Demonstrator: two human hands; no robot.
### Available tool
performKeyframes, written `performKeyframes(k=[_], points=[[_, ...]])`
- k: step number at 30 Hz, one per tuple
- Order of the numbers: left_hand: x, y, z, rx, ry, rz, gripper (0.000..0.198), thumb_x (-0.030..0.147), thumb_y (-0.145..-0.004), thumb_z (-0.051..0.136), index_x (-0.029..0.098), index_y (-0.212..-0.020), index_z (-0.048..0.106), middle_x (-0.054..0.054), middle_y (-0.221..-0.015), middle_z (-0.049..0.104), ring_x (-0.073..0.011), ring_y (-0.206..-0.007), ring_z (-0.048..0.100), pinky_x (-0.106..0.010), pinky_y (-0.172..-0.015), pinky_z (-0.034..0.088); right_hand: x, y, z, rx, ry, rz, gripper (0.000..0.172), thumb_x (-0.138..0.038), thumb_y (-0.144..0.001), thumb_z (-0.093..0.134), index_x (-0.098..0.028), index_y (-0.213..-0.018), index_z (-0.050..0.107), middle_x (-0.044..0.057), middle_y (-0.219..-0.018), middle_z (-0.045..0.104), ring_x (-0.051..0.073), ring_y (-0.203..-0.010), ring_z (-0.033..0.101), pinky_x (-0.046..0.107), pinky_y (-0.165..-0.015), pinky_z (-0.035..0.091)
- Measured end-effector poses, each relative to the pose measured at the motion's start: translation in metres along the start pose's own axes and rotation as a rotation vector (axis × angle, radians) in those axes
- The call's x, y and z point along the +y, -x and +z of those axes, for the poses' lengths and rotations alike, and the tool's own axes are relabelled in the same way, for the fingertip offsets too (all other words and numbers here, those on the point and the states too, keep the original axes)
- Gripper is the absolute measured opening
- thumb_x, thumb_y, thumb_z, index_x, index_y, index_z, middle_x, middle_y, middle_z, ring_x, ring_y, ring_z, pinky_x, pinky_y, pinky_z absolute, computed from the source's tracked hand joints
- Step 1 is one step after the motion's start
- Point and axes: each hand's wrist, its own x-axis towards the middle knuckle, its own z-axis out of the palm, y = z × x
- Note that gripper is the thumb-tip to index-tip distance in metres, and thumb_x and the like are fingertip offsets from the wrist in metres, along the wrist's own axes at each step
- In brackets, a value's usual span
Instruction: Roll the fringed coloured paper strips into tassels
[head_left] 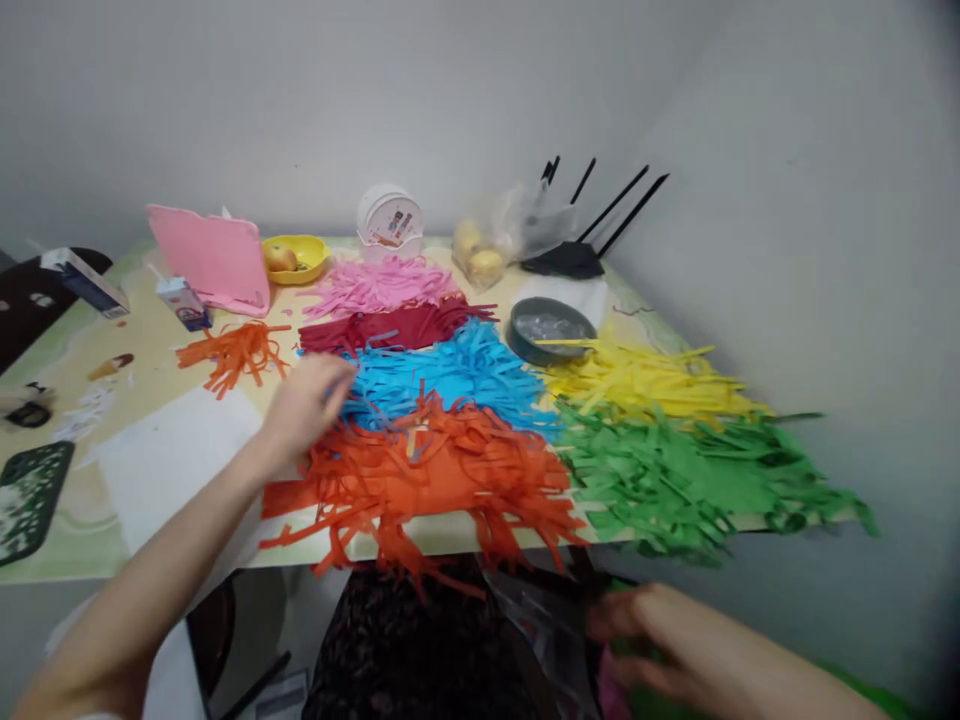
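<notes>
On the pale bench [180, 440], just beyond the larger orange heap [427, 470], the flat, tangled blue strips [450, 375] of thin cut paper lie mid-bench, the left hand [307, 400] pinched together on their left edge, the blurred right hand [660, 640], its grip impossible to tell, low at the near right.

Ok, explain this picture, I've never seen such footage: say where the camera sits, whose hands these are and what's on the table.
One camera, worn on the person's head, looks down at their bare hands. The left hand reaches onto the blue strips; whether it grips any is unclear. The right hand is low, below the table edge, blurred. Paper lies in piles: orange strips nearest, green strips and yellow strips to the right, dark red strips and pink strips behind. A round dark tin sits beside the yellow pile.
</notes>
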Motion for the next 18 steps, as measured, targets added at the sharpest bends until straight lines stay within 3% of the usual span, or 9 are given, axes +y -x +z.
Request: performKeyframes(k=[2, 4, 7, 10, 12, 18], points=[[0.052, 0.027, 0.015, -0.179, 0.077, 0.126, 0.027, 0.028, -0.099, 0.043, 0.019, -0.100, 0.068, -0.008, -0.100, 0.072, -0.0222, -0.097, 0.063, -0.035, -0.089, 0.049, -0.003, -0.013, 0.009, -0.081, -0.106, -0.086, 0.025, -0.041, -0.092, 0.059, -0.029, -0.079, 0.077, 0.006, -0.077, 0.075, 0.020, -0.067, 0.070, 0.027, -0.061, 0.055], [0.092, 0.048, 0.036, -0.321, 0.138, 0.171, 0.026, 0.024, -0.099, 0.043, 0.018, -0.097, 0.068, -0.008, -0.098, 0.072, -0.0210, -0.096, 0.065, -0.033, -0.087, 0.050, -0.012, -0.039, 0.022, -0.013, -0.138, -0.161, 0.025, -0.034, -0.098, 0.051, -0.027, -0.096, 0.075, 0.007, -0.089, 0.076, 0.020, -0.077, 0.071, 0.030, -0.069, 0.056], [0.124, 0.067, 0.069, -0.433, 0.128, 0.073, 0.017, 0.025, -0.096, 0.052, 0.016, -0.100, 0.066, -0.010, -0.099, 0.071, -0.0232, -0.097, 0.066, -0.034, -0.087, 0.052, -0.025, -0.083, 0.057, 0.062, 0.021, -0.318, 0.020, -0.027, -0.096, 0.054, -0.022, -0.106, 0.072, 0.009, -0.097, 0.074, 0.023, -0.090, 0.066, 0.035, -0.080, 0.053], [0.130, 0.074, 0.089, -0.437, 0.084, -0.025, 0.018, 0.024, -0.092, 0.060, 0.014, -0.106, 0.064, -0.014, -0.108, 0.069, -0.0278, -0.105, 0.065, -0.040, -0.091, 0.051, -0.025, -0.110, 0.090, 0.072, 0.246, -0.364, 0.017, -0.021, -0.093, 0.060, -0.015, -0.104, 0.072, 0.013, -0.102, 0.072, 0.027, -0.095, 0.060, 0.039, -0.082, 0.048], [0.130, 0.076, 0.093, -0.421, 0.070, -0.048, 0.018, 0.021, -0.090, 0.062, 0.014, -0.107, 0.063, -0.015, -0.111, 0.068, -0.0289, -0.108, 0.063, -0.042, -0.094, 0.051, -0.019, -0.118, 0.100, 0.061, 0.286, -0.352, 0.015, -0.017, -0.093, 0.059, -0.015, -0.099, 0.073, 0.013, -0.099, 0.071, 0.026, -0.093, 0.058, 0.037, -0.080, 0.044], [0.123, 0.070, 0.086, -0.460, 0.129, -0.132, 0.023, 0.029, -0.090, 0.065, 0.014, -0.107, 0.064, -0.013, -0.109, 0.070, -0.0278, -0.107, 0.065, -0.039, -0.094, 0.050, -0.005, -0.126, 0.097, 0.038, 0.199, -0.329, 0.017, -0.021, -0.096, 0.057, -0.017, -0.088, 0.071, 0.008, -0.090, 0.070, 0.021, -0.085, 0.057, 0.034, -0.078, 0.040]])
